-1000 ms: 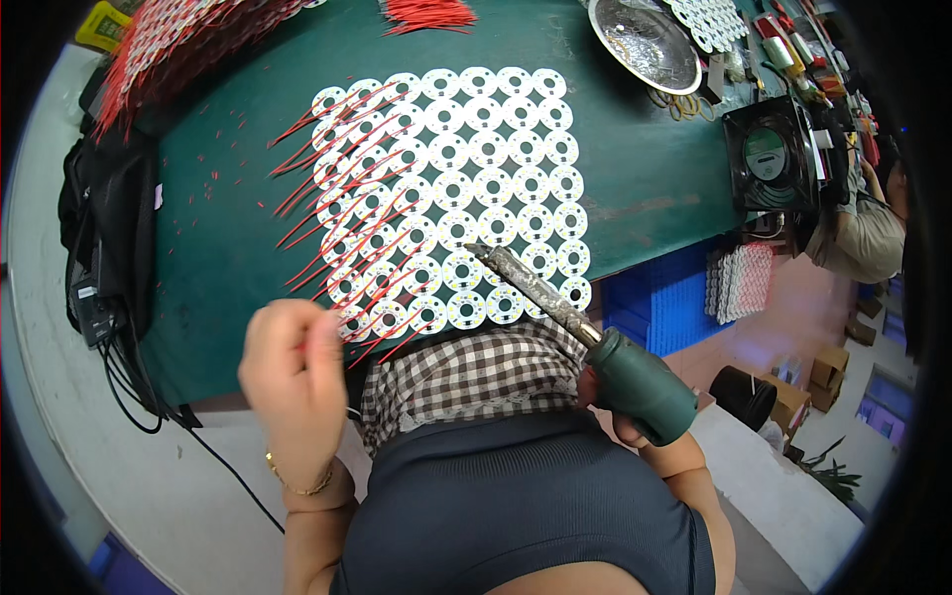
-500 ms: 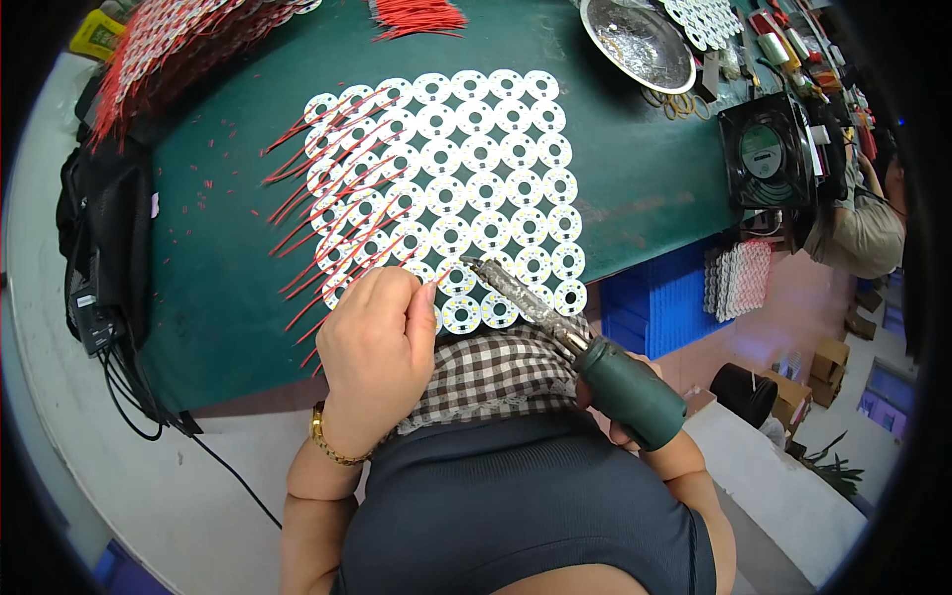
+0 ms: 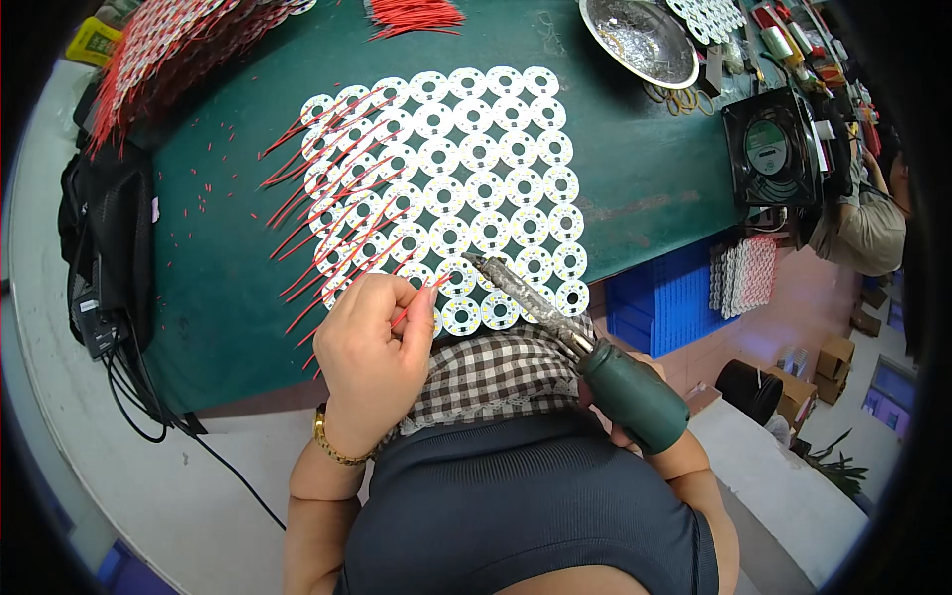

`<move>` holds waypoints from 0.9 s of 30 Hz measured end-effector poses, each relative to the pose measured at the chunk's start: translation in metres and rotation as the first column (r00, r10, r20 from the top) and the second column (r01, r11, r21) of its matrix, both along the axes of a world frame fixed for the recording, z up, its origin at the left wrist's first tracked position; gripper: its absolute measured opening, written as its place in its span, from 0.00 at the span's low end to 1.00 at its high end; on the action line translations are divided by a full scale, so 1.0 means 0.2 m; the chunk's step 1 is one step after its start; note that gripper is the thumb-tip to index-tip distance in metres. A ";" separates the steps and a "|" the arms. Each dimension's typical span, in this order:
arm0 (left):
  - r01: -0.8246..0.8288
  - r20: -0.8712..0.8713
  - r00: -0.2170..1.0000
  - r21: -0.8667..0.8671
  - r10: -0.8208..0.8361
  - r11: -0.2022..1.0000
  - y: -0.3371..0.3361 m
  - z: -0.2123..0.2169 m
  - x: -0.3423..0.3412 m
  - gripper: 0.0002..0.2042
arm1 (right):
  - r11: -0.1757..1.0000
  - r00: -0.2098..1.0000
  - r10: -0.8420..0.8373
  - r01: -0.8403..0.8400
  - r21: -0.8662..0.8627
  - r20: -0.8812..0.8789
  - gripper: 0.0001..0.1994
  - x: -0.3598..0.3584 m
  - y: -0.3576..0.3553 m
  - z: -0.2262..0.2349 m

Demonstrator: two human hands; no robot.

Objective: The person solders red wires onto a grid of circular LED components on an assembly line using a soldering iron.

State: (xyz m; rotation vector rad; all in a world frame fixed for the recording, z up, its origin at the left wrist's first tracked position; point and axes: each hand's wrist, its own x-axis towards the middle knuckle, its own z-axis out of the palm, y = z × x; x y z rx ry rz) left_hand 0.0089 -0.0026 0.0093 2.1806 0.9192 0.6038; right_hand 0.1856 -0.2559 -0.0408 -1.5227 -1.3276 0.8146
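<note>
My left hand [image 3: 372,342] is closed in a pinch on a thin red wire [image 3: 402,316], whose end reaches a round board in the row nearest me. My right hand [image 3: 650,365], partly hidden, is wrapped round the dark green handle of a soldering iron [image 3: 535,305]. Its tip points left and rests at or just above the same board; contact is hard to tell. Both hands work at the near edge of a panel of white round LED boards [image 3: 482,174] on the green table. Red wires stick out leftward from the boards in its left columns.
More wired panels [image 3: 183,50] are piled far left, near a bundle of red wires [image 3: 412,14]. A metal bowl [image 3: 640,45] and a black fan [image 3: 769,149] stand at the right. A blue crate [image 3: 659,297] sits below the table edge; another person [image 3: 863,233] is beyond.
The fingers of my left hand have shifted, and the red wire between thumb and forefinger now shows. The soldering iron has barely moved.
</note>
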 end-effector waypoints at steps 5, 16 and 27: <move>-0.016 0.028 0.999 0.015 0.015 1.000 0.00 -0.01 0.00 0.08 | 0.999 0.996 -0.023 0.025 -0.020 0.088 0.41 -0.01 -0.01 -0.01; -0.044 0.017 0.999 0.052 0.043 0.998 -0.01 -0.03 0.00 0.08 | 0.997 0.999 0.031 -0.034 -0.067 -0.042 0.41 0.00 0.04 0.02; -0.030 0.022 0.999 0.200 0.026 0.979 -0.01 -0.06 0.01 0.10 | 0.995 0.989 0.097 -0.096 -0.014 0.110 0.39 0.02 0.09 0.06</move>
